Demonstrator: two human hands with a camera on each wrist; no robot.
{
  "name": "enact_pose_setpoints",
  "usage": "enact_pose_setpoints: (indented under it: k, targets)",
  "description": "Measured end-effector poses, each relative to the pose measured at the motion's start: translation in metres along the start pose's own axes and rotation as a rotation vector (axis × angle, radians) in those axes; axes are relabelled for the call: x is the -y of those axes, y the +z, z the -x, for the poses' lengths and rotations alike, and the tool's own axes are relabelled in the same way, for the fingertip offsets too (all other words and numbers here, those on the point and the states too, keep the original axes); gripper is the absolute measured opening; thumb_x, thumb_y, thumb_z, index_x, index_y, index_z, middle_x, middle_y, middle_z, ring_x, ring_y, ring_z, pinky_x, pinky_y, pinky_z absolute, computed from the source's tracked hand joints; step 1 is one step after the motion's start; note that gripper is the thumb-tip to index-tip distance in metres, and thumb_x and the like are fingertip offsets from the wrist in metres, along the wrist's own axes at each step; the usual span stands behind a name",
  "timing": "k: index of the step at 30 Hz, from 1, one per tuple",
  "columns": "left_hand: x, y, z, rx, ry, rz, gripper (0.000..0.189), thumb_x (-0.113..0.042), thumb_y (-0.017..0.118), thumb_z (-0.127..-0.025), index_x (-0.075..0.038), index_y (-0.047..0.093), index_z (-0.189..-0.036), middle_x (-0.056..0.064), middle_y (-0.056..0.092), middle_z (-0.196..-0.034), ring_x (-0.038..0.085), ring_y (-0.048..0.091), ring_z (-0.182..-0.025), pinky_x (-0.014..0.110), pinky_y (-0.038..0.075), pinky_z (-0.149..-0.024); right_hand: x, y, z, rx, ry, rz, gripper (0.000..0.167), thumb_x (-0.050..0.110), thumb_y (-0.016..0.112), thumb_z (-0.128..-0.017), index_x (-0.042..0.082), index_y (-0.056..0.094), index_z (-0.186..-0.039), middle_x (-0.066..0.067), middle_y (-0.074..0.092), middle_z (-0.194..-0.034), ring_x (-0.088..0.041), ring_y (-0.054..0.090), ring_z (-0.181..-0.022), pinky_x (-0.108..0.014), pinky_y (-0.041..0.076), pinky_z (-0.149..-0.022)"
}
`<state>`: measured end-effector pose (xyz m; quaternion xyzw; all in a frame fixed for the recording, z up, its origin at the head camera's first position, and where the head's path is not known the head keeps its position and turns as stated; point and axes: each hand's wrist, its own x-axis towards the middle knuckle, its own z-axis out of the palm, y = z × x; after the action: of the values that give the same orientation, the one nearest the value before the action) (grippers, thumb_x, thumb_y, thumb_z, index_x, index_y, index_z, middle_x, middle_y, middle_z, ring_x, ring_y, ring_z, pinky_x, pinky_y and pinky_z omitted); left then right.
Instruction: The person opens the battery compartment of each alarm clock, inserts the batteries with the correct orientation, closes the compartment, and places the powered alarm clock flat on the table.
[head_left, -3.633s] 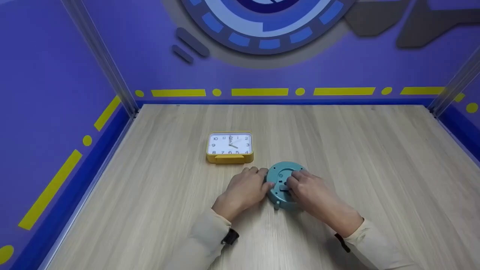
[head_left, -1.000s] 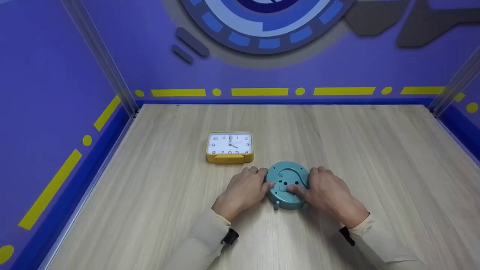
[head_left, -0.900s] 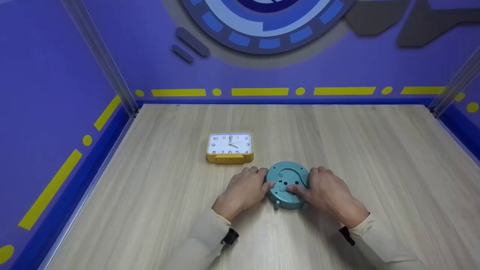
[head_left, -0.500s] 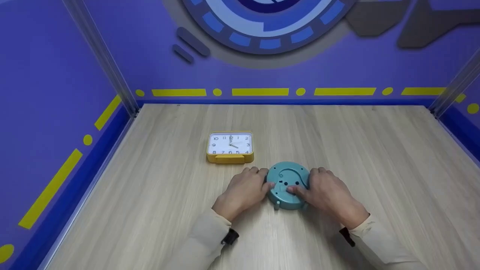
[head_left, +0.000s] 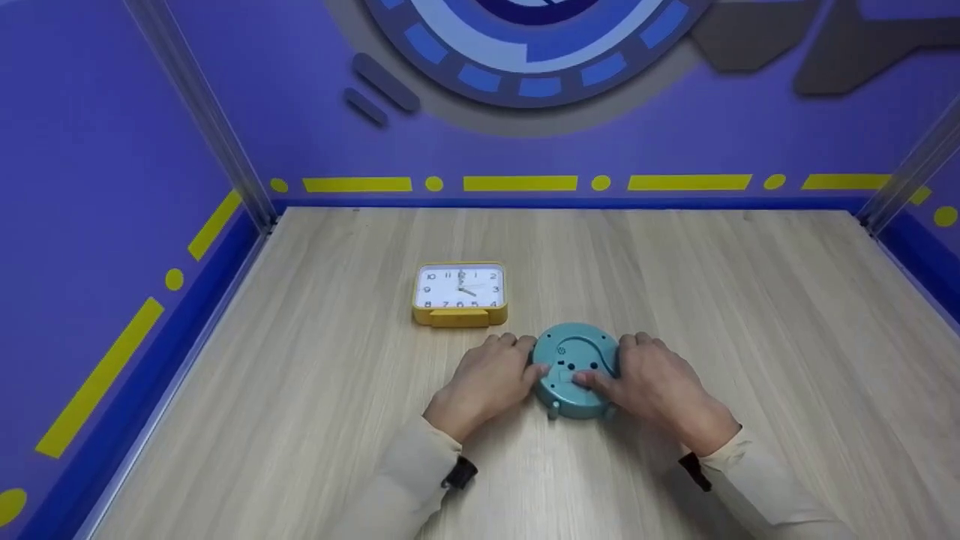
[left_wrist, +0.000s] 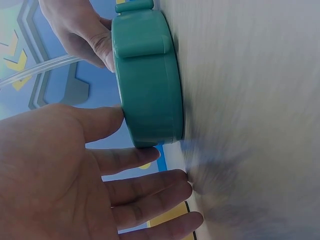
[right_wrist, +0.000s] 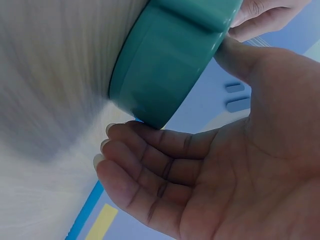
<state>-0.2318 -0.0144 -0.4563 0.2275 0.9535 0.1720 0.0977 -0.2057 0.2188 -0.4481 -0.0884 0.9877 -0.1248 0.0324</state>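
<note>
A round teal alarm clock lies face down on the table, its back with small holes and knobs upward and two stubby feet toward me. My left hand grips its left edge. That thumb rests on the back, and the index finger touches the side in the left wrist view. From the right, my right hand holds the rim between thumb and fingers. Its thumb presses on the back near a rectangular cover outline. The right wrist view shows the index finger against the clock's green side. The clock's dial is hidden.
A yellow rectangular alarm clock lies face up behind my left hand. The wood-grain table is bounded by blue-purple panels at the back and sides.
Several seconds ago my right fingers were bunched over the clock's back; since then they have moved to its right rim, thumb on the back. Over the last second nothing visibly moves.
</note>
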Motion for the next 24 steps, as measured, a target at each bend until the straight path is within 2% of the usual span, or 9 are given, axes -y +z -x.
enact_pose_setpoints:
  k: [8,14,20,24]
  targets:
    - [-0.0003,-0.0005,0.0003,0.007,-0.005,-0.005,0.056,-0.042,0.052,-0.112,-0.007,0.052,-0.155,0.014,0.06,-0.145,0.029,0.055,-0.132,0.046,0.047,-0.108,-0.0007,-0.0009,-0.0003,0.001,-0.015,-0.003,0.085,0.065,0.073,-0.093,-0.017,0.061,-0.113,-0.017,0.058,-0.089,-0.026,0.055,-0.076,-0.047,0.056,-0.07]
    - [-0.0005,0.0,0.0004,-0.002,-0.004,-0.025,0.055,-0.041,0.053,-0.112,-0.007,0.053,-0.155,0.013,0.061,-0.143,0.029,0.056,-0.13,0.046,0.048,-0.107,-0.0029,-0.0025,-0.0004,-0.003,-0.039,-0.015,0.072,0.051,0.074,-0.098,-0.018,0.061,-0.111,-0.018,0.059,-0.089,-0.026,0.056,-0.076,-0.049,0.055,-0.07]
    - [-0.0013,0.001,-0.0005,-0.009,-0.005,-0.032,0.055,-0.041,0.052,-0.112,-0.005,0.053,-0.154,0.014,0.061,-0.143,0.029,0.057,-0.129,0.046,0.049,-0.106,-0.0043,-0.0038,-0.0007,0.009,-0.055,0.0,0.046,0.032,0.07,-0.104,-0.013,0.059,-0.103,-0.011,0.053,-0.081,-0.024,0.051,-0.071,-0.044,0.05,-0.063]
    - [-0.0016,0.0018,-0.0008,-0.007,-0.012,-0.032,0.055,-0.04,0.052,-0.112,-0.005,0.053,-0.154,0.014,0.061,-0.144,0.029,0.057,-0.13,0.046,0.049,-0.106,-0.0059,-0.0054,-0.0004,0.017,-0.076,-0.009,0.041,0.026,0.071,-0.104,-0.013,0.059,-0.102,-0.01,0.051,-0.081,-0.024,0.051,-0.07,-0.044,0.05,-0.063]
